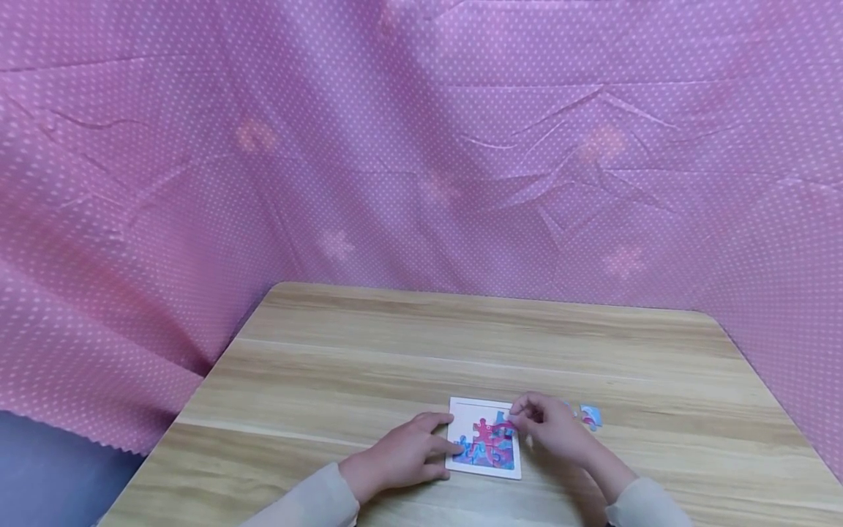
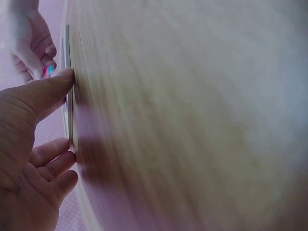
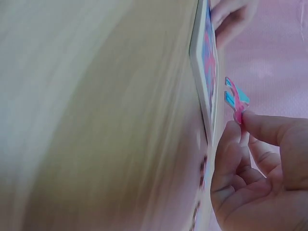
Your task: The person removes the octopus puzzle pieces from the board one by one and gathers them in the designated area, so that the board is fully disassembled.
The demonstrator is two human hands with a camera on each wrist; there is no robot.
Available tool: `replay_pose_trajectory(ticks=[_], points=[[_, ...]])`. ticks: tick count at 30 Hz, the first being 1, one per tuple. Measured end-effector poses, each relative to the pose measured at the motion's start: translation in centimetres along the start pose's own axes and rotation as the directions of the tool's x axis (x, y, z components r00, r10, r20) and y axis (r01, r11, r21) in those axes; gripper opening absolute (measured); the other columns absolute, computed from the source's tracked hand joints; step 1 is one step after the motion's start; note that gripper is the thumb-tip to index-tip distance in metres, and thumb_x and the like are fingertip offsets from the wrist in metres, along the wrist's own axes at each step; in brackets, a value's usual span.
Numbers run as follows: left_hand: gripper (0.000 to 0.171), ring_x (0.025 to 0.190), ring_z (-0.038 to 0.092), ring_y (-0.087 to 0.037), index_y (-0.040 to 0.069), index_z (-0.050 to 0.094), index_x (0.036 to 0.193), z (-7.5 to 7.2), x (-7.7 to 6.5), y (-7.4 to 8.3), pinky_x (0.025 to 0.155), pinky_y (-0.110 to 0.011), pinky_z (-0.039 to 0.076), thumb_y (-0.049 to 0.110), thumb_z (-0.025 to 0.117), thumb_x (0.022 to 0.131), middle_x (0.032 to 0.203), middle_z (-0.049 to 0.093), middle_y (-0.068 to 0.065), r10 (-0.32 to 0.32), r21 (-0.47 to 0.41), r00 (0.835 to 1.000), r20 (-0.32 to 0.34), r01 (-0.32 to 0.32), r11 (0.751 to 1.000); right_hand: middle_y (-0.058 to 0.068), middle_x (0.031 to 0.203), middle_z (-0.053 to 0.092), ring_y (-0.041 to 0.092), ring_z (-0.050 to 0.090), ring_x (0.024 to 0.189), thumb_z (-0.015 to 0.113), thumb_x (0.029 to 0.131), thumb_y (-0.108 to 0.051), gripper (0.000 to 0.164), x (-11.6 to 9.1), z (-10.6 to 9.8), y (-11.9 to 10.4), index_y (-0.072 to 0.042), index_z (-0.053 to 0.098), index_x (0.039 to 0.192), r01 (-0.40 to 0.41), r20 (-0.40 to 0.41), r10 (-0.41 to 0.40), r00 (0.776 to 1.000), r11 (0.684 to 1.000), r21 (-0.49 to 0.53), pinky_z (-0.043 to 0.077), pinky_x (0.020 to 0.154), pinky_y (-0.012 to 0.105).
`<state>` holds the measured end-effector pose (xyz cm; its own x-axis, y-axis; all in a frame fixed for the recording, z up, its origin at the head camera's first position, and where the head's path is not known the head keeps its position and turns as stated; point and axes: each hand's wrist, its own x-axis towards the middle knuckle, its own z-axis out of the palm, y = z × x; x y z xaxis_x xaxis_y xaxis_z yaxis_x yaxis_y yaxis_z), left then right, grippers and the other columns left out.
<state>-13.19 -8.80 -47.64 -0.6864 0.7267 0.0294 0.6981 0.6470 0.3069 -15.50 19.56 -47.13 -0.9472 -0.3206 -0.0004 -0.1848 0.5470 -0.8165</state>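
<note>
A square white puzzle tray (image 1: 464, 412) lies on the table, its lower part filled with blue, purple and pink jigsaw pieces (image 1: 487, 457). My left hand (image 1: 410, 452) rests at the tray's left side, with fingers spread along the edge and one fingertip over the pieces. In the left wrist view, the thumb (image 2: 57, 85) reaches across the tray's edge. Between thumb and forefinger, my right hand (image 1: 555, 430) pinches a pink and blue jigsaw piece (image 3: 238, 102). That piece is held above the tray's right part and is clear of the tray in the right wrist view.
Loose jigsaw pieces (image 1: 590, 416) lie on the wooden table (image 1: 369, 344) to the right of the tray, one partly hidden behind my right hand. Pink dotted cloth (image 1: 421, 146) hangs around the table's back and sides.
</note>
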Motion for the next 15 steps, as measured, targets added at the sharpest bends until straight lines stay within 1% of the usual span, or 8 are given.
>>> replay_pose_trajectory(ticks=[3,7,12,15], points=[[0.038,0.13,0.04,-0.024,0.03,0.065,0.124,0.0,0.1,0.1,0.103,-0.038,0.038,0.04,0.067,0.088,0.143,0.043,-0.008,-0.005,0.0,1.0,0.007,0.005,1.0,-0.001,0.078,0.06,0.014,0.052,0.069,0.067,0.088,-0.013,0.007,-0.6,-1.0,0.8,-0.01,0.064,0.092,0.013,-0.008,-0.013,1.0,1.0,-0.006,0.046,0.058,0.025],[0.038,0.13,0.039,-0.024,0.031,0.064,0.124,-0.1,0.1,0.2,0.103,-0.038,0.037,0.04,0.067,0.088,0.144,0.042,-0.007,-0.023,-0.011,1.0,0.021,0.023,1.0,0.0,0.079,0.06,0.014,0.054,0.068,0.065,0.088,-0.007,0.005,-1.1,-1.9,1.6,-0.006,0.063,0.093,0.007,0.007,-0.007,1.0,1.0,0.009,0.049,0.057,0.025],[0.038,0.131,0.038,-0.024,0.032,0.064,0.124,-0.3,0.2,0.3,0.104,-0.04,0.037,0.04,0.067,0.088,0.145,0.041,-0.006,-0.05,-0.03,0.998,0.033,0.051,0.998,-0.001,0.078,0.06,0.014,0.054,0.07,0.067,0.085,-0.003,0.007,-1.2,-2.4,2.0,-0.005,0.066,0.092,-0.001,-0.021,0.0,1.0,1.0,-0.029,0.049,0.061,0.024],[0.038,0.131,0.038,-0.024,0.032,0.064,0.124,-0.4,0.2,0.3,0.104,-0.039,0.037,0.04,0.067,0.088,0.145,0.041,-0.006,-0.048,-0.027,0.998,0.031,0.049,0.998,-0.003,0.075,0.061,0.013,0.054,0.069,0.07,0.082,-0.003,0.009,-1.4,-2.5,1.9,-0.005,0.068,0.091,-0.026,-0.054,0.023,0.998,0.998,-0.062,0.048,0.06,0.023]])
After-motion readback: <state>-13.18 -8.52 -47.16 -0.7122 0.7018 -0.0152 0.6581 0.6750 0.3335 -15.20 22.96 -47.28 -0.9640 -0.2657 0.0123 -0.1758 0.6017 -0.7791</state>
